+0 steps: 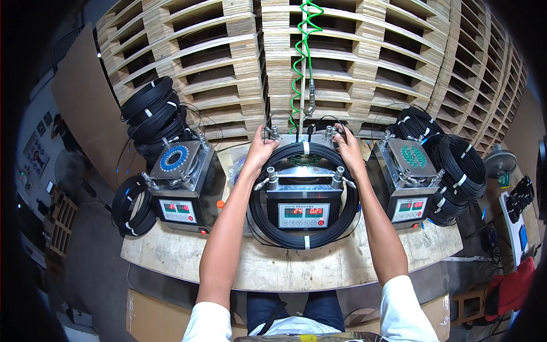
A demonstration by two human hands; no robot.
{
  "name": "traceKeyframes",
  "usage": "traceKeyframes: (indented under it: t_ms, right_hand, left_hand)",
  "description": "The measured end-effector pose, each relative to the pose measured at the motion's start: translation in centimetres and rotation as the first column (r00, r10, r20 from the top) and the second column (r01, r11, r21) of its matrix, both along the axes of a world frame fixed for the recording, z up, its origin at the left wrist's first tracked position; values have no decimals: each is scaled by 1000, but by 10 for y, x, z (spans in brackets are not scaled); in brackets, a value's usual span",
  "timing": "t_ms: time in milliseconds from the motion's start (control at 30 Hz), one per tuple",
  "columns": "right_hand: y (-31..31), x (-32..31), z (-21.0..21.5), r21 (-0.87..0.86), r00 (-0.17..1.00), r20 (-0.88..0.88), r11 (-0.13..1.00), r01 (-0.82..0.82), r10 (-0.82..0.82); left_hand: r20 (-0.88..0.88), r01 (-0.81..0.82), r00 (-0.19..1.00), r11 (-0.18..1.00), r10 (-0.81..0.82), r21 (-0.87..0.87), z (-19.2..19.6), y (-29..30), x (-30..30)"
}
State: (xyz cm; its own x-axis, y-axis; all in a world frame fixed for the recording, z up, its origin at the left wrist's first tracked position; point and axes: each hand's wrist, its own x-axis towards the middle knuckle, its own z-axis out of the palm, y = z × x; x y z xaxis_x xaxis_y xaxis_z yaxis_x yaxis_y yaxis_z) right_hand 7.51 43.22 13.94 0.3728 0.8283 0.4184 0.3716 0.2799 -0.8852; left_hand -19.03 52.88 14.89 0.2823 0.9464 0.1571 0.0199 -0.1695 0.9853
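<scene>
A large coil of black cable (307,241), tied with white bands, rings the middle bench machine (273,211), a dark box with a metal top plate and red digits on its display. My left hand (262,150) is at the machine's far left clamp post (274,133), thumb and forefinger closed around its lever. At the far right clamp post (329,132), my right hand (349,149) has its fingers curled on the matching lever. Both levers are mostly hidden by my fingers. The near clamp posts (272,178) stand free of my hands.
Similar machines stand left (176,196) with a blue ring of pieces and right (407,194) with green ones. Black cable coils are piled at left (149,114) and right (460,162). A green spiral hose (296,71) hangs before stacked wooden pallets (228,74). An orange cap (220,204) lies on the wooden table (273,273).
</scene>
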Motion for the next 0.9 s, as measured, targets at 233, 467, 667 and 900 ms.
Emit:
traceKeyframes:
  t_ms: [233, 467, 667, 900]
  right_hand:
    - [3, 0, -3, -78, 992, 91, 992, 95, -88]
    - [2, 4, -1, 12, 990, 140, 1000, -11, 9]
    - [-6, 0, 8, -29, 997, 45, 998, -63, 64]
    - [0, 9, 1, -32, 981, 161, 992, 119, -112]
  left_hand:
    - [-57, 0, 998, 1000, 0, 0, 15, -15, -2]
    - [-130, -52, 990, 998, 57, 43, 2, 3, 1]
    - [-62, -1, 998, 1000, -1, -22, -1, 5, 2]
    - [-103, -27, 994, 999, 22, -43, 19, -17, 9]
